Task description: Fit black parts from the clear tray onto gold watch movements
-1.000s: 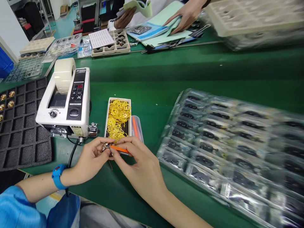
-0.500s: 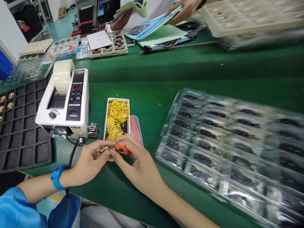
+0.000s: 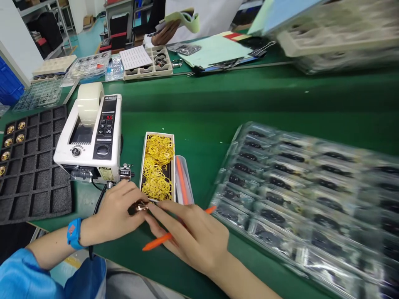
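My left hand (image 3: 116, 209) is closed around a small brass-coloured part (image 3: 139, 206) just in front of the box of yellow rubber bands (image 3: 157, 166). My right hand (image 3: 193, 234) has its fingers stretched toward that part, fingertips touching it. An orange pen (image 3: 156, 241) runs under the right hand, held between the fingers, with its tip (image 3: 211, 209) showing on the far side. A blue watch (image 3: 73, 233) is on my left wrist.
A white tape dispenser (image 3: 90, 135) stands at the left beside a black foam tray (image 3: 29, 166) holding brass parts. A clear blister tray (image 3: 311, 195) of dark parts fills the right. A clear tube (image 3: 183, 178) lies by the box. Across the green table another person's hand (image 3: 165, 33) holds papers.
My right hand has flattened and lowered, and the orange pen swung from pointing at the part to lying under the hand. The person opposite lifted the papers; the view shifted slightly.
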A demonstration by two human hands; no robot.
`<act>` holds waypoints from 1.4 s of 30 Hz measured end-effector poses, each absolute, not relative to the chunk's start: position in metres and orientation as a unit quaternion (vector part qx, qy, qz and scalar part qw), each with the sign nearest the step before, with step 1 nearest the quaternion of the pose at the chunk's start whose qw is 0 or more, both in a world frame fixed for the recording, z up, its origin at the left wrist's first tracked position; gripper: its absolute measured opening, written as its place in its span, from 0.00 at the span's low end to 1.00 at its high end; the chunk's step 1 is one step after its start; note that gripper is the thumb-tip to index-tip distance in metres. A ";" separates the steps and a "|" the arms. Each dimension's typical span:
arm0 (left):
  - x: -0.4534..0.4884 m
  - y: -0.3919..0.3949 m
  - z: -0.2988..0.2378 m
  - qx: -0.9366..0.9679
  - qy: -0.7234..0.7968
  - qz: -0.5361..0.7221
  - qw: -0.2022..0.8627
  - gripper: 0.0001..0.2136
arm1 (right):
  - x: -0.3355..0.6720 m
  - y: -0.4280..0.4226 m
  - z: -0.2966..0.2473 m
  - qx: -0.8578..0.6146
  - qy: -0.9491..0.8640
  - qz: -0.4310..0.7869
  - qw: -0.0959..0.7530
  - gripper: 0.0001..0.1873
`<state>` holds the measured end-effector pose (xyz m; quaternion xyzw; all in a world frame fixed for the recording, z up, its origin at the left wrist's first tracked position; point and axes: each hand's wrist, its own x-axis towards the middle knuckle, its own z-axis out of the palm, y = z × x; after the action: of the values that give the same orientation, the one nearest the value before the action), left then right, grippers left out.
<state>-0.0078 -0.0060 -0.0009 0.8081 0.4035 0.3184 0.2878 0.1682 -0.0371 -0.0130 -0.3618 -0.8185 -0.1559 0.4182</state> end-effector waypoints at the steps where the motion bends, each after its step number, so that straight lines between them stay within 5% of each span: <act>1: -0.007 -0.005 0.000 0.774 0.429 0.320 0.339 0.04 | 0.170 -0.039 -0.012 -0.347 -0.827 -0.156 0.414 0.04; 6: -0.005 0.000 0.002 0.517 0.484 0.290 0.644 0.12 | 0.172 -0.043 -0.011 -0.335 -0.834 -0.170 0.403 0.09; 10: -0.003 -0.002 0.001 0.445 0.451 0.279 0.722 0.19 | 0.164 -0.035 -0.016 -0.414 -0.787 -0.156 0.429 0.07; 17: 0.002 -0.013 -0.002 0.452 0.467 0.306 0.696 0.13 | 0.166 -0.028 -0.020 -0.420 -0.809 -0.062 0.407 0.09; 42: -0.002 -0.021 -0.008 0.645 0.467 0.311 0.518 0.10 | 0.160 -0.034 -0.024 -0.414 -0.813 -0.144 0.383 0.04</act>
<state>-0.0015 -0.0214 -0.0083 0.6451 0.4673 0.3113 0.5183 0.1598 -0.0344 -0.0238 -0.4138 -0.8134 -0.1438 0.3827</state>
